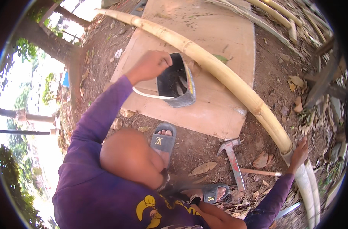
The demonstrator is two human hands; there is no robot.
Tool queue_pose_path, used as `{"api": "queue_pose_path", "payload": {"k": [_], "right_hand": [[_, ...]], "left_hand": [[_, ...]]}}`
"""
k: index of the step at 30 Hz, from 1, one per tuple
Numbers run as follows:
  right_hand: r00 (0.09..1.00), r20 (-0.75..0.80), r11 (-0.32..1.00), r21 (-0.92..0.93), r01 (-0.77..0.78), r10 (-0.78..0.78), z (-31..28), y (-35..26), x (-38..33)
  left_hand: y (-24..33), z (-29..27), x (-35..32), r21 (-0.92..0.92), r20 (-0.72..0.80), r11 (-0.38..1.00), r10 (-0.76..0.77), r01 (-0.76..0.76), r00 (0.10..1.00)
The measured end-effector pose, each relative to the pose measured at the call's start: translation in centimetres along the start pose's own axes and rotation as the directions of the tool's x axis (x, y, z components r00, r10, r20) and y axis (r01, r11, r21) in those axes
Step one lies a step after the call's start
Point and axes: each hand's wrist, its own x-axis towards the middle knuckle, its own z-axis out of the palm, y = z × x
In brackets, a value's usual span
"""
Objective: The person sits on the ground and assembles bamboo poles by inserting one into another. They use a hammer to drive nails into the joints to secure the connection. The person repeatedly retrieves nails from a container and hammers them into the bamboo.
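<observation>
My left hand (154, 65) is closed on the upper rim of a black open-topped container (173, 82) on the cardboard sheet (214, 118). A thin white handle loops from its side, and a few pale, unclear things lie inside. A long, yellowish bamboo pole (235, 82) runs diagonally across the cardboard, from far left to near right. At its near right part rests my right hand (299, 155), fingers stretched out and touching the bamboo's side; the thumb is hidden. A claw hammer (233, 164) with worn red paint lies on the soil between my feet and the pole.
A thin wooden stick (260, 172) lies beside the hammer, and a pale blade-like strip (287, 210) is under my right forearm. More bamboo poles (275, 15) lie at the far right. Dark timber (323, 80) stands at the right edge. Dry leaves (203, 168) and stones (261, 160) dot the soil.
</observation>
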Motion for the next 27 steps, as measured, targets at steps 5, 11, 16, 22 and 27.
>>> {"api": "queue_pose_path", "payload": {"k": [5,11,16,22,27], "right_hand": [[0.974,-0.174,0.986,-0.109,0.125,-0.142,-1.5,-3.0,-1.5],[0.964,-0.234,0.990,0.021,0.139,-0.131,-1.8,-7.3,-13.5],[0.992,-0.106,0.997,-0.041,0.067,-0.071,0.3,-8.0,-23.5],[0.991,-0.029,0.991,0.018,-0.129,0.130,1.8,-6.4,-29.4],[0.985,0.060,0.984,0.061,-0.168,0.165,2.8,-6.1,-30.1]], "left_hand": [[-3.6,4.8,1.2,0.261,0.055,0.896,0.358,-0.359,0.932],[-4.0,5.6,4.8,0.479,0.634,0.778,0.015,-0.408,0.773],[-4.5,5.3,5.0,0.443,0.705,0.771,0.017,-0.459,0.709],[-3.8,5.8,3.6,0.450,0.699,0.761,0.026,-0.468,0.715],[-3.1,6.5,2.4,0.472,0.733,0.767,-0.068,-0.435,0.676]]}}
